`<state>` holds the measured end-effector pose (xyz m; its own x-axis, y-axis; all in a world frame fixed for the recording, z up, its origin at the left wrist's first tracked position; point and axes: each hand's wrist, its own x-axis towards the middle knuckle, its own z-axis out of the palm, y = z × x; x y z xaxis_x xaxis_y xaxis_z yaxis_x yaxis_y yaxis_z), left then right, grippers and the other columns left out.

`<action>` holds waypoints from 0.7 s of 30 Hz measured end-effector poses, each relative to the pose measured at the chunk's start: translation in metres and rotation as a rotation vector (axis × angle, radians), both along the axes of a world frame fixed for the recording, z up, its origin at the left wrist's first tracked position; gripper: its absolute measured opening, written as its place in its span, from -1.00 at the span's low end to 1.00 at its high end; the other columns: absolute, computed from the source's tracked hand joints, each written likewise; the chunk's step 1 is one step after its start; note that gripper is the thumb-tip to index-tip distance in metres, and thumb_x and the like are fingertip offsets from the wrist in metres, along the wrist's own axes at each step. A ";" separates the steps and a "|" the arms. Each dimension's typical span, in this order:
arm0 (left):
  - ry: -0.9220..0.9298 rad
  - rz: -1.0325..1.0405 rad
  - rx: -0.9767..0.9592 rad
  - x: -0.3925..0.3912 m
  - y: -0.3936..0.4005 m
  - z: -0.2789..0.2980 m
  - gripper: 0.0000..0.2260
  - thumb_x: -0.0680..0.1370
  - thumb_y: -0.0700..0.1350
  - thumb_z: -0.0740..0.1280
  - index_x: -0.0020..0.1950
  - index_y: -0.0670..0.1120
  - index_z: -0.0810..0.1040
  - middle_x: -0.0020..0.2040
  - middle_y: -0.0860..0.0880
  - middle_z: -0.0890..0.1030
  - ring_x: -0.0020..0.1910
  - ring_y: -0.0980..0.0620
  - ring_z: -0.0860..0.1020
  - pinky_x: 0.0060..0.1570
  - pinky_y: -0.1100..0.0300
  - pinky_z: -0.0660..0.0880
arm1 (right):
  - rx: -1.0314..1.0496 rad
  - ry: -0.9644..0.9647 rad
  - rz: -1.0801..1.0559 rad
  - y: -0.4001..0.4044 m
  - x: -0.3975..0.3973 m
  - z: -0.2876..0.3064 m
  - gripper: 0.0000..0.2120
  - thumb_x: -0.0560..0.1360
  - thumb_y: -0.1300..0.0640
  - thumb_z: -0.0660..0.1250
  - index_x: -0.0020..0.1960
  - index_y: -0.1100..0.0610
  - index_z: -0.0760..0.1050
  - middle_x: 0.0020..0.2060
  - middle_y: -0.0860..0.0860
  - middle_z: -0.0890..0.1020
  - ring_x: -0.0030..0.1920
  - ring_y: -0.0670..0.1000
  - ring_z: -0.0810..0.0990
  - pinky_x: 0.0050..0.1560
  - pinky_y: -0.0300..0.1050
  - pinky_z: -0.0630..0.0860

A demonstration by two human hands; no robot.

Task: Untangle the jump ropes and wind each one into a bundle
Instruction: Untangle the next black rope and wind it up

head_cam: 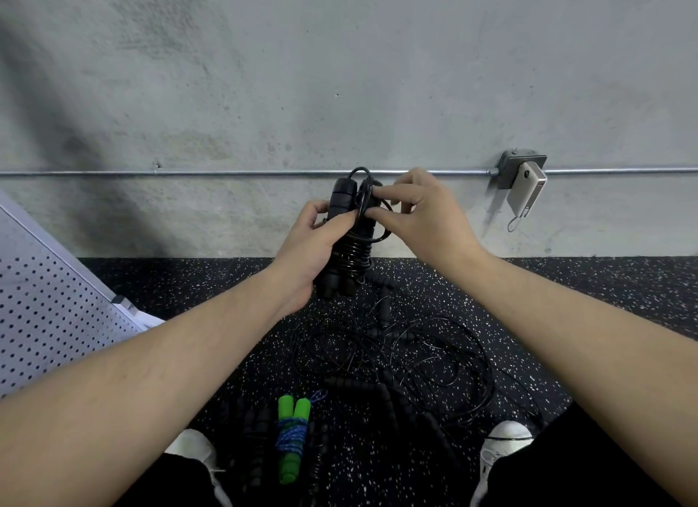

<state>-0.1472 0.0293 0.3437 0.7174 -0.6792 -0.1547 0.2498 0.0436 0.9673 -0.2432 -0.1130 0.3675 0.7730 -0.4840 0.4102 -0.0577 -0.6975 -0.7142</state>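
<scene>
- To finish this bundle well, I'd keep the last loop taut and tuck its end under the coils so nothing springs loose.
- The left hand [313, 242] grips the black jump rope [345, 238], handles together, raised before the wall.
- The right hand [419, 211] pinches its cord loop at the top.
- More tangled black ropes [396, 355] lie on the floor; a green-handled rope [292, 436] lies wound.

From my remote feed, even, cool indoor light falls on the concrete wall [340, 72], with a broad soft shadow darkening its left side. The wall-mounted box [523, 174] casts a short shadow down-left. Wide-angle distortion bends the conduit pipe [226, 173] and stretches the frame edges. The dark speckled floor [566, 298] swallows black cords; focus is slightly soft.
</scene>
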 end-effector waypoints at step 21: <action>-0.048 0.062 0.048 0.000 0.004 0.007 -0.82 0.61 -0.03 0.40 0.17 0.02 0.50 -0.04 -0.11 0.66 -0.25 -0.08 0.66 -0.30 0.00 0.63 | -0.050 -0.102 0.051 0.004 0.009 -0.010 -0.81 0.50 0.21 0.48 0.10 0.09 0.70 -0.08 -0.21 0.50 -0.12 -0.24 0.49 -0.07 -0.44 0.37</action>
<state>-0.1473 0.0330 0.3504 0.7650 -0.6262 -0.1506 0.2013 0.0103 0.9795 -0.2343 -0.1093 0.3578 0.7488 -0.4223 0.5109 0.0500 -0.7326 -0.6788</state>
